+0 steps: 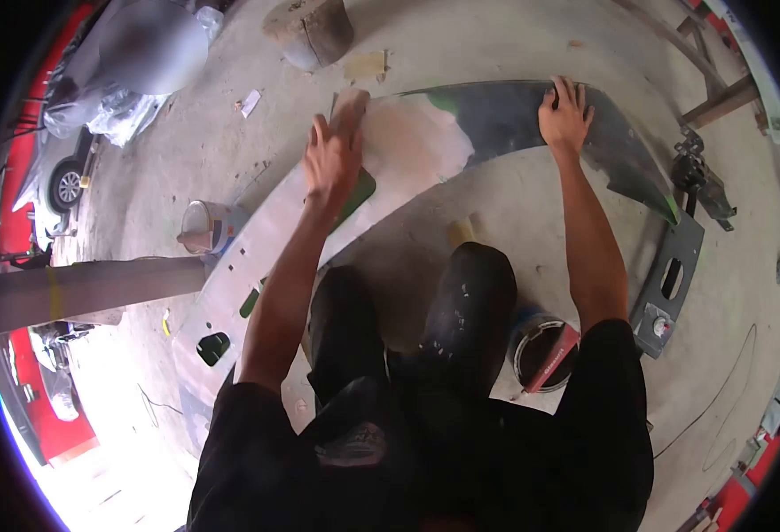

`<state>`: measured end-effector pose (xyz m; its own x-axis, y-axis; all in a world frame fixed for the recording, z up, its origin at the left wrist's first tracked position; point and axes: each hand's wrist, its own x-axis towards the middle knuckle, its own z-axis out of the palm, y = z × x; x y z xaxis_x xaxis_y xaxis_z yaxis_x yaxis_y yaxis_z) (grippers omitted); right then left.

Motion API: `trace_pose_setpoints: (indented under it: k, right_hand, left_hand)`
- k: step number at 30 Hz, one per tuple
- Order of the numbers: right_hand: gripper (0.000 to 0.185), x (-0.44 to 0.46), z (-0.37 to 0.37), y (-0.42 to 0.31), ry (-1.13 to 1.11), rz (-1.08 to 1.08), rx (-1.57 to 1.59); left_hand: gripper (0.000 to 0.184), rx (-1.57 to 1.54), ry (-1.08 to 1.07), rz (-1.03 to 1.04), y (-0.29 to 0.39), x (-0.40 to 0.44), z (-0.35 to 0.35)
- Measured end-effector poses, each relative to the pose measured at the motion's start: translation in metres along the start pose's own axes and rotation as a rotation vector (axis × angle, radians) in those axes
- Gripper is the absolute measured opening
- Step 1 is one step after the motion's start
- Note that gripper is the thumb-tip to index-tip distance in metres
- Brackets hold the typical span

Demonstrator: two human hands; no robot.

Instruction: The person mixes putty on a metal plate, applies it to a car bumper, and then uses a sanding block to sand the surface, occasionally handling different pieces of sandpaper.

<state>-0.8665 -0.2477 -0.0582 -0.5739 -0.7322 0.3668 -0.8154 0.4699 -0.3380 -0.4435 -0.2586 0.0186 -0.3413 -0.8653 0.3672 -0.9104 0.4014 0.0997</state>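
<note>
A long curved car body panel [505, 111] lies across the floor in front of my knees, pinkish-beige on the left and centre, dark grey on the right, with green patches. My left hand [330, 164] is bent round a tan block [351, 108] at the panel's upper left edge; its grip is partly hidden. My right hand [567, 122] rests on the dark stretch with its fingers spread and nothing in it.
An open tin with a red tool [552, 359] across it stands by my right knee. A white bucket [217, 223] and a post [97, 288] are on the left. A stump-like block [308, 34] is ahead; a dark bracket [674, 275] lies right.
</note>
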Motion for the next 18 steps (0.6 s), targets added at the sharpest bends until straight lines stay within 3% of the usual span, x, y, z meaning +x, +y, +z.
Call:
trace_pose_setpoints:
  k: [2,4,5,7,9,10,12,15,16,17,18]
  right_hand:
    - [0.049,-0.002,-0.002,0.001,0.004,0.000,0.002]
    - [0.049,-0.002,0.004,-0.004,0.009,0.012,0.028]
    - [0.049,-0.005,0.004,-0.003,0.006,0.021,0.028]
    - [0.048,0.000,0.002,0.000,0.015,0.021,0.024]
    - [0.047,0.000,0.001,0.001,0.016,0.005,0.018]
    - [0.047,-0.002,-0.001,0.001,0.019,0.009,0.029]
    - [0.047,-0.003,-0.005,-0.002,0.020,-0.004,0.056]
    - [0.047,-0.003,0.000,0.001,0.054,0.001,0.021]
    - [0.047,-0.001,0.000,0.003,0.054,0.006,0.022]
    - [0.047,-0.002,0.000,0.002,0.049,0.012,0.027]
    - [0.047,-0.002,0.002,0.000,0.042,0.017,0.032]
  left_hand:
    - [0.053,-0.017,0.013,-0.045,0.005,0.004,-0.001]
    - [0.060,-0.007,0.108,0.204,0.016,-0.072,0.000]
    - [0.061,0.116,-0.032,0.189,0.023,-0.105,-0.003]
    - [0.062,-0.017,-0.038,0.262,0.024,-0.107,-0.021]
    - [0.061,0.058,-0.070,0.136,0.004,-0.062,0.002]
    - [0.051,-0.006,-0.018,0.087,-0.003,-0.028,0.003]
    - [0.050,0.036,0.098,0.010,-0.007,0.018,0.019]
    - [0.054,0.040,0.030,-0.014,0.009,-0.004,0.006]
    - [0.053,0.013,-0.099,-0.018,0.017,-0.030,-0.003]
    - [0.056,-0.035,0.031,0.141,0.028,-0.059,-0.008]
    - [0.061,-0.015,0.015,0.209,0.029,-0.090,-0.004]
